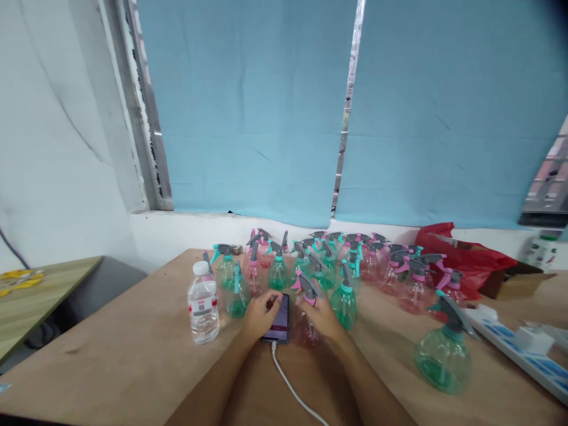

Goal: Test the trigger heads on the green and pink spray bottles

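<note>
My right hand (323, 316) is wrapped round the neck of a pink spray bottle (307, 332) with a grey and pink trigger head. The bottle stands just right of a phone (281, 316), which lies on the table with its screen lit and a white cable (290, 387) plugged into its near end. Over the phone's left edge, my left hand (261, 313) has its fingers curled in towards the thumb; anything in them is hidden. Close beyond that hand is a green spray bottle (238, 299). Another green spray bottle (344, 305) stands right of my right hand.
Several pink and green spray bottles (278, 272) crowd the back of the wooden table (133, 355). A clear water bottle (203, 305) stands at left. On the right are a lone green spray bottle (444, 355), a power strip (515, 340), a red bag (461, 260) and a cardboard box (515, 284).
</note>
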`<state>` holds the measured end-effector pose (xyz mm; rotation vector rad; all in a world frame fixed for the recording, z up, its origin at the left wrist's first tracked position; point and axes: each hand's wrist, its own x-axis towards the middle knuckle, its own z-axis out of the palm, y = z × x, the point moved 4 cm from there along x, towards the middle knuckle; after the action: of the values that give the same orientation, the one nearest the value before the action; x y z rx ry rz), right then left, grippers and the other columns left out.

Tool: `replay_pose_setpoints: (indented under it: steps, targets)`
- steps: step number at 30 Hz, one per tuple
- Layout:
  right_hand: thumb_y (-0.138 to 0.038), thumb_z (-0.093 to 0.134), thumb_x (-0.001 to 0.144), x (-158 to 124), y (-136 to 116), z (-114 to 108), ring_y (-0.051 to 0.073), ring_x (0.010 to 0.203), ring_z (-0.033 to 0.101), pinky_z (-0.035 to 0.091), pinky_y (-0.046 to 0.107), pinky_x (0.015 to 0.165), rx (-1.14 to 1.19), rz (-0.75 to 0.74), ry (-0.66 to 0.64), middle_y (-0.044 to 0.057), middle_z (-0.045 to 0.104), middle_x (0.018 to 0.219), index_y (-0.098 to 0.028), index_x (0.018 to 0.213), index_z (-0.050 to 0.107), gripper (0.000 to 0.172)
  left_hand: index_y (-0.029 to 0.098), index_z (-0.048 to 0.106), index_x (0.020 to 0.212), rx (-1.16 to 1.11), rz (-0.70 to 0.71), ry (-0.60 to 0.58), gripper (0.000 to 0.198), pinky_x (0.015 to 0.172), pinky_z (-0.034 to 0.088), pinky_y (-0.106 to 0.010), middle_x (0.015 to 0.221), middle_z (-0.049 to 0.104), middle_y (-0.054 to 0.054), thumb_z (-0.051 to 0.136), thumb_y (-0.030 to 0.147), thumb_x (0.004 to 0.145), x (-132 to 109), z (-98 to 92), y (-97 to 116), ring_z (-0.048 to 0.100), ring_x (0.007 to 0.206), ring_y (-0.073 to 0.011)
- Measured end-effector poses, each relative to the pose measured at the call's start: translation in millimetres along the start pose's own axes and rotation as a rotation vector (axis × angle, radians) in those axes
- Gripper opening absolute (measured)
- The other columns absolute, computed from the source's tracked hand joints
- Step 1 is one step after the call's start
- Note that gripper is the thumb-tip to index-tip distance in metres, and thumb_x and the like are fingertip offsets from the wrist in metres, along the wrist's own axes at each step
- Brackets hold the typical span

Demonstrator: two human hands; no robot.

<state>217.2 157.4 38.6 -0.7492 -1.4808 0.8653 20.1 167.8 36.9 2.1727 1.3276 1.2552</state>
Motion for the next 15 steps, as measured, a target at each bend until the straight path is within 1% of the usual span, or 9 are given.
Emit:
replay_pose_setpoints:
  steps: [4, 7, 8, 9, 10, 11, 13, 14, 15]
  targets:
    - [-0.036, 0.068, 0.089, -9, -24, 0, 0.019, 0.079, 0.062, 0.050, 0.032, 0.078, -0.165, -0.024, 0.046, 0.001, 0.067, 0.090, -0.028, 0.102, 0.067, 0.015, 0.027, 0.075, 0.099, 0.046, 0.029, -0.014, 0.028, 0.066, 0.048, -0.025, 0.084, 0.078, 0.000, 0.052, 0.042, 0.099, 1, -0.1, 5, 0.070, 0.073, -0.0188]
    - [-0.033, 0.070, 0.086, -31, -43, -10, 0.023, 0.085, 0.064, 0.050, 0.034, 0.081, -0.321, -0.047, 0.062, 0.002, 0.070, 0.091, -0.029, 0.107, 0.072, 0.021, 0.027, 0.075, 0.099, 0.077, 0.046, -0.037, 0.028, 0.068, 0.048, -0.025, 0.083, 0.077, 0.000, 0.051, 0.041, 0.099, 0, -0.6, 9, 0.070, 0.074, -0.0188]
    - [-0.034, 0.070, 0.085, -41, -48, -17, 0.023, 0.081, 0.064, 0.050, 0.033, 0.077, -0.352, -0.026, 0.102, 0.002, 0.072, 0.090, -0.028, 0.105, 0.074, 0.021, 0.027, 0.075, 0.099, 0.080, 0.049, -0.040, 0.028, 0.068, 0.048, -0.025, 0.083, 0.077, 0.000, 0.050, 0.041, 0.099, 0, -1.4, 10, 0.069, 0.074, -0.0188]
    - [-0.036, 0.069, 0.086, -51, -50, -28, 0.022, 0.075, 0.064, 0.050, 0.032, 0.071, -0.356, 0.028, 0.155, 0.002, 0.072, 0.086, -0.027, 0.104, 0.075, 0.021, 0.027, 0.075, 0.100, 0.079, 0.053, -0.039, 0.029, 0.069, 0.048, -0.025, 0.083, 0.077, -0.001, 0.050, 0.041, 0.100, -1, -2.8, 12, 0.069, 0.074, -0.0187]
    - [-0.040, 0.067, 0.087, -61, -52, -42, 0.021, 0.066, 0.062, 0.049, 0.032, 0.063, -0.348, 0.084, 0.236, 0.002, 0.071, 0.078, -0.025, 0.102, 0.075, 0.023, 0.026, 0.075, 0.100, 0.073, 0.057, -0.038, 0.029, 0.069, 0.048, -0.026, 0.083, 0.077, -0.001, 0.050, 0.042, 0.100, -1, -4.6, 14, 0.069, 0.074, -0.0187]
    - [-0.044, 0.067, 0.087, -71, -55, -57, 0.022, 0.063, 0.061, 0.048, 0.032, 0.060, -0.346, 0.118, 0.323, 0.003, 0.070, 0.073, -0.023, 0.098, 0.076, 0.026, 0.026, 0.075, 0.100, 0.064, 0.062, -0.036, 0.030, 0.069, 0.049, -0.026, 0.084, 0.077, -0.001, 0.050, 0.043, 0.100, -1, -7.0, 17, 0.069, 0.075, -0.0187]
    - [-0.048, 0.069, 0.084, -86, -60, -90, 0.024, 0.065, 0.063, 0.047, 0.031, 0.059, -0.390, 0.135, 0.458, 0.004, 0.070, 0.070, -0.021, 0.095, 0.077, 0.030, 0.026, 0.076, 0.100, 0.028, 0.080, -0.030, 0.030, 0.072, 0.050, -0.027, 0.087, 0.078, -0.001, 0.051, 0.044, 0.100, -4, -13.4, 31, 0.069, 0.077, -0.0192]
    - [-0.049, 0.071, 0.082, -91, -62, -105, 0.024, 0.067, 0.064, 0.048, 0.031, 0.060, -0.436, 0.141, 0.483, 0.003, 0.070, 0.070, -0.022, 0.094, 0.078, 0.030, 0.026, 0.076, 0.100, -0.002, 0.091, -0.020, 0.030, 0.074, 0.051, -0.028, 0.089, 0.078, -0.002, 0.053, 0.045, 0.099, -6, -17.6, 41, 0.069, 0.078, -0.0198]
    - [-0.049, 0.070, 0.082, -93, -65, -119, 0.024, 0.065, 0.063, 0.047, 0.031, 0.059, -0.490, 0.131, 0.509, 0.003, 0.068, 0.066, -0.022, 0.090, 0.077, 0.029, 0.025, 0.076, 0.101, -0.044, 0.106, -0.007, 0.030, 0.077, 0.052, -0.030, 0.093, 0.078, -0.003, 0.054, 0.046, 0.099, -11, -22.5, 54, 0.069, 0.080, -0.0205]
